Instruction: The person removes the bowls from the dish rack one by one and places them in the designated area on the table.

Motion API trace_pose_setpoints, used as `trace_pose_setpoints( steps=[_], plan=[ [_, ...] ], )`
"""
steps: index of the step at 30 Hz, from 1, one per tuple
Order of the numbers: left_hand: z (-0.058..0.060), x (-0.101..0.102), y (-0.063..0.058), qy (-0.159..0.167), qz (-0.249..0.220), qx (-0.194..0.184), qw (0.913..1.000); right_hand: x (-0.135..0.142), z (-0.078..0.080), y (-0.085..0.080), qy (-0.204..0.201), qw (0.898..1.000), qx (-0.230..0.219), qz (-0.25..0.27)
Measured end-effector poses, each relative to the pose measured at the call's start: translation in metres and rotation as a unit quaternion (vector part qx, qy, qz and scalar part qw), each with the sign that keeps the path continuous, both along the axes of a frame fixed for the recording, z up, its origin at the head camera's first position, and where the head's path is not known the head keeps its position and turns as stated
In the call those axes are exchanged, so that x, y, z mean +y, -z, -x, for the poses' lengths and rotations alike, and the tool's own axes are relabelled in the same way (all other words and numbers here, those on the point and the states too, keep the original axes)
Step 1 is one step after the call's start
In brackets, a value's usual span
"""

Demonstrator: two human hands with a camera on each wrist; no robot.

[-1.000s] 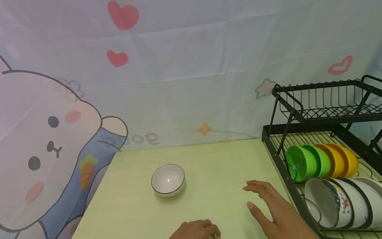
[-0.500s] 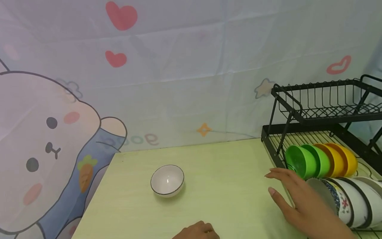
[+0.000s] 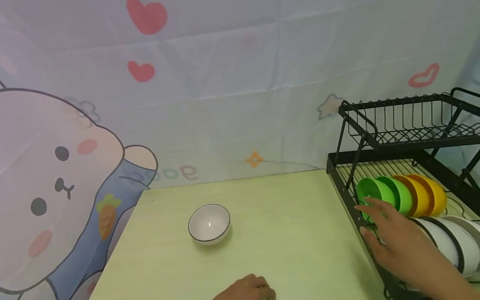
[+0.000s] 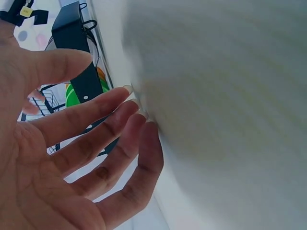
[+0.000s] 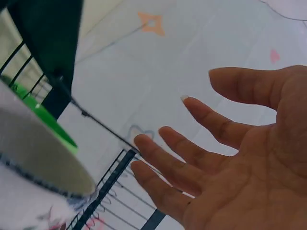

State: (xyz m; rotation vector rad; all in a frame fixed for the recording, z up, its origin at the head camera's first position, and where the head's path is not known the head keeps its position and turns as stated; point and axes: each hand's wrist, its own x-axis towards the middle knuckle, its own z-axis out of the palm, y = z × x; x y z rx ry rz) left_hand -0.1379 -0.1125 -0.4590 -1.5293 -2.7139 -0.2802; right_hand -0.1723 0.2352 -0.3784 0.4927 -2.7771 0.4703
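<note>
My right hand (image 3: 405,246) is over the lower tier of a black dish rack (image 3: 342,189), fingers spread and holding nothing. In the head view it covers most of a flower-patterned bowl. The right wrist view shows that bowl (image 5: 43,148) on its side, apart from the fingers. Just beyond the hand are green bowls (image 3: 371,189). My left hand (image 3: 249,288) is low at the table's front, loosely curled, its fingertips at the tabletop (image 4: 216,105) and nothing in its grasp. A small white bowl (image 3: 209,225) with a dark rim stands upright on the table.
Orange-yellow bowls (image 3: 431,196) stand on edge behind the green ones, with white bowls (image 3: 465,246) in the nearer row. The rack's upper basket (image 3: 408,137) overhangs the back. A printed cloth (image 3: 225,91) hangs behind the table (image 3: 285,225).
My right hand has moved right, from above the table to over the rack's near bowls. The left hand stays about where it was. The white bowl has not moved.
</note>
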Motion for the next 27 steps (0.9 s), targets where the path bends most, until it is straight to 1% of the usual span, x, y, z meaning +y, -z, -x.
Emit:
trace_pose_setpoints(
  steps=[4,6,9,11,13,17,19,23,27],
  plan=[
    [0.000,-0.002,0.001,0.018,0.002,0.010,0.9998,0.009,0.004,0.001,0.041,0.998,-0.015,-0.044],
    [0.000,-0.003,0.001,0.024,0.001,0.011,0.9997,0.013,0.006,0.002,0.061,0.996,-0.038,-0.055],
    [0.000,-0.003,0.000,0.020,0.000,-0.004,0.9998,0.018,0.008,0.003,0.082,0.992,-0.075,-0.059],
    [0.000,-0.003,0.000,0.016,-0.001,-0.017,0.9997,0.021,0.009,0.003,0.090,0.990,-0.094,-0.061],
    [0.000,-0.004,0.000,0.015,-0.002,-0.023,0.9996,0.023,0.009,0.003,0.091,0.989,-0.102,-0.060],
    [-0.001,-0.003,0.001,0.021,-0.003,-0.007,0.9997,0.027,0.008,0.003,0.093,0.986,-0.129,-0.049],
    [-0.002,-0.004,0.001,0.022,0.005,0.001,0.9997,0.029,0.009,0.002,0.095,0.984,-0.146,-0.046],
    [-0.003,-0.003,-0.001,0.009,0.026,-0.014,0.9995,0.034,0.012,0.004,0.103,0.977,-0.180,-0.049],
    [-0.004,0.000,-0.002,-0.033,0.052,-0.053,0.9967,0.038,0.015,0.005,0.111,0.973,-0.190,-0.070]
  ],
)
